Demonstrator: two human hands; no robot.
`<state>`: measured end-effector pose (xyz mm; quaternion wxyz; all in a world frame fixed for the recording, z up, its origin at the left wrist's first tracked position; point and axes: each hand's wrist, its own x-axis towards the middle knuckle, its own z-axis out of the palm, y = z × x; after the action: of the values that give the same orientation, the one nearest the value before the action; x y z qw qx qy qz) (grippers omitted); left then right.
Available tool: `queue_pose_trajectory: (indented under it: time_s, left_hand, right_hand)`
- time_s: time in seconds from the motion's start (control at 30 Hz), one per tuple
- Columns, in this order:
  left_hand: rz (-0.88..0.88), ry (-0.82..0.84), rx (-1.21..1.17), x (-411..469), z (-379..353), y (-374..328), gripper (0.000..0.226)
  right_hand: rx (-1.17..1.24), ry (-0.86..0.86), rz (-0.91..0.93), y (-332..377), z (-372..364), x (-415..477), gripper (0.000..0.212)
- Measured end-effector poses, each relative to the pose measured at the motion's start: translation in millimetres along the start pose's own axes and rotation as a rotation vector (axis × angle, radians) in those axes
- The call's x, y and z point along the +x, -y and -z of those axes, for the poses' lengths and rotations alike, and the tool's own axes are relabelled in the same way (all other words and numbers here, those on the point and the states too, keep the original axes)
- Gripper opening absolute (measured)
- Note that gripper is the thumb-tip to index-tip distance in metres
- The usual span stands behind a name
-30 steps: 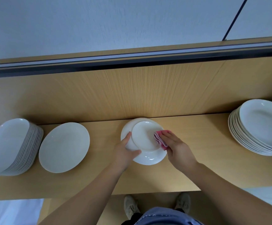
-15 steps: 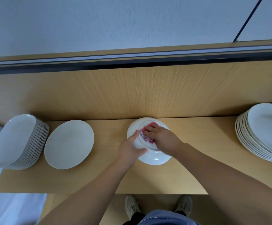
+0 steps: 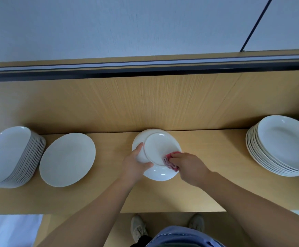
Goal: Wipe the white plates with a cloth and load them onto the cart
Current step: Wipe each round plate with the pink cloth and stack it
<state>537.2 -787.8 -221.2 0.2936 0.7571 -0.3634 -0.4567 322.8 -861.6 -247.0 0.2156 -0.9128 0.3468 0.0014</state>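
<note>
A white plate (image 3: 156, 148) lies bottom up on the wooden shelf (image 3: 207, 184), just in front of the back panel. My left hand (image 3: 135, 165) grips its near left rim, thumb on top. My right hand (image 3: 188, 166) pinches a pink cloth (image 3: 170, 162) and presses it against the plate's near right side. A single white plate (image 3: 67, 158) lies to the left. A tall stack of white plates (image 3: 13, 155) stands at the far left, and another stack of white plates (image 3: 280, 147) stands at the far right.
A wooden back panel (image 3: 145, 102) rises behind the shelf, topped by a dark rail (image 3: 145, 70) and a pale wall. My shoes (image 3: 138, 227) show on the floor below the shelf's front edge. No cart is in view.
My right hand slid the pink cloth from the middle of the plate's base back to its near right side. My left hand kept its grip on the rim.
</note>
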Motion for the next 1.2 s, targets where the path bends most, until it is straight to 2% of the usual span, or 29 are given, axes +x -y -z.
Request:
queue_pose_trajectory:
  time_s: [0.1,0.2,0.3,0.53,0.67,0.83,0.93,1.2]
  left_hand:
    - [-0.002,-0.043,-0.104,-3.5,-3.3,-5.4,0.093]
    - [0.074,-0.047,-0.276,-8.6,-5.7,-13.7,0.071]
    - [0.087,-0.026,-0.342,-16.3,-11.0,-25.7,0.053]
    - [0.053,-0.198,-0.435,-44.6,-28.0,-60.7,0.018]
    - [-0.017,-0.333,-0.196,-62.7,-15.9,-74.7,0.028]
    - [-0.130,-0.508,0.319,-83.7,20.8,-74.4,0.022]
    - [-0.134,-0.562,0.560,-90.8,43.0,-59.0,0.030]
    - [-0.026,-0.564,0.720,-96.0,93.7,-1.0,0.032]
  right_hand:
    - [0.025,0.038,-0.026,2.9,17.7,-4.2,0.035]
    - [0.073,-0.057,-0.061,-5.7,42.8,-1.8,0.041]
    - [0.060,-0.095,-0.038,-13.6,65.0,1.7,0.036]
    - [0.107,-0.119,0.044,-15.5,102.3,0.7,0.039]
    - [0.144,-0.163,0.103,-11.0,114.8,1.2,0.030]
    - [0.159,-0.185,0.210,11.1,120.4,10.4,0.023]
    - [0.175,-0.157,0.235,26.5,117.7,17.4,0.026]
    - [0.133,-0.127,0.248,63.0,105.7,37.5,0.023]
